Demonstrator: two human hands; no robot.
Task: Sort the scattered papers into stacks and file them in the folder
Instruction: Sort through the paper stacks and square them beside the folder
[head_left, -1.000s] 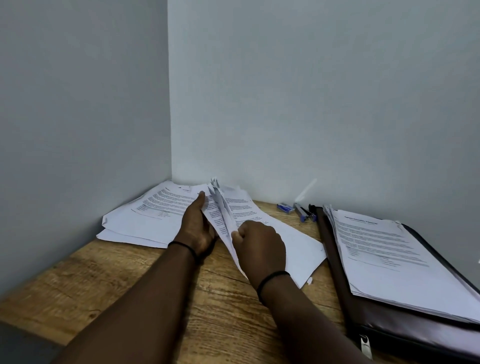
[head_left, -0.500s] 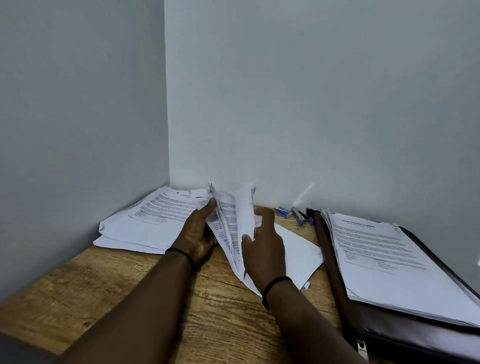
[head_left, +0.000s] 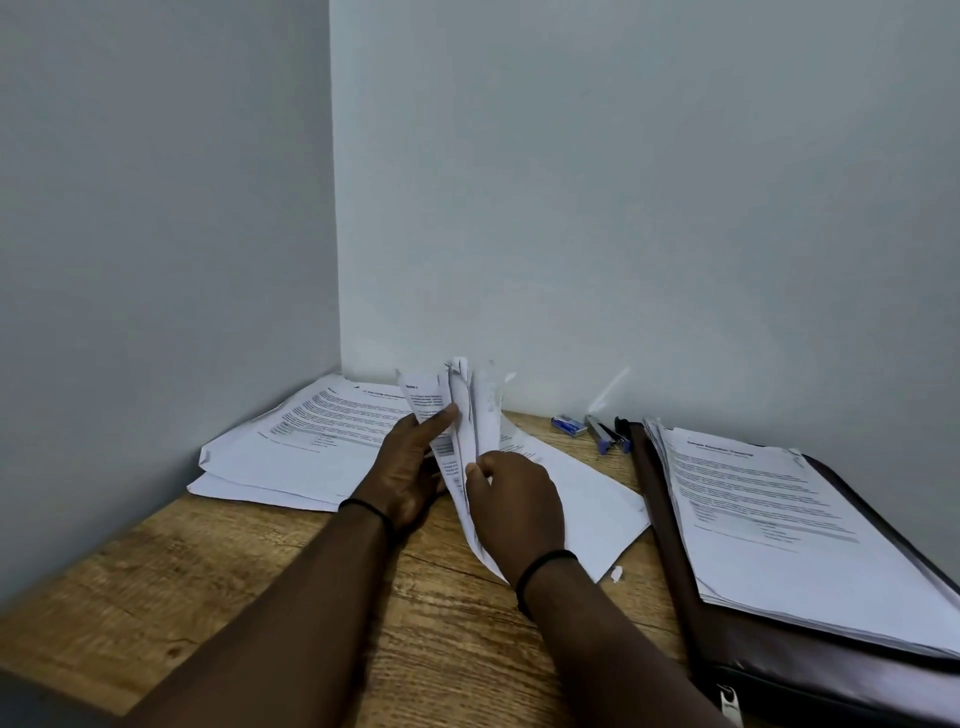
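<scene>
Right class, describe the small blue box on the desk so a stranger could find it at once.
Start at the dark folder on the right of the wooden desk. Beyond its far corner, against the wall, lies a stapler. Just left of that sits the blue box, the only small flat packet there.

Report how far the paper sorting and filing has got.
Done: one stack lies on the open folder, another stack sits in the corner. In hand: left hand and right hand hold a raised bundle of sheets. Left: that bundle, the loose sheets beneath, then filing.
</scene>
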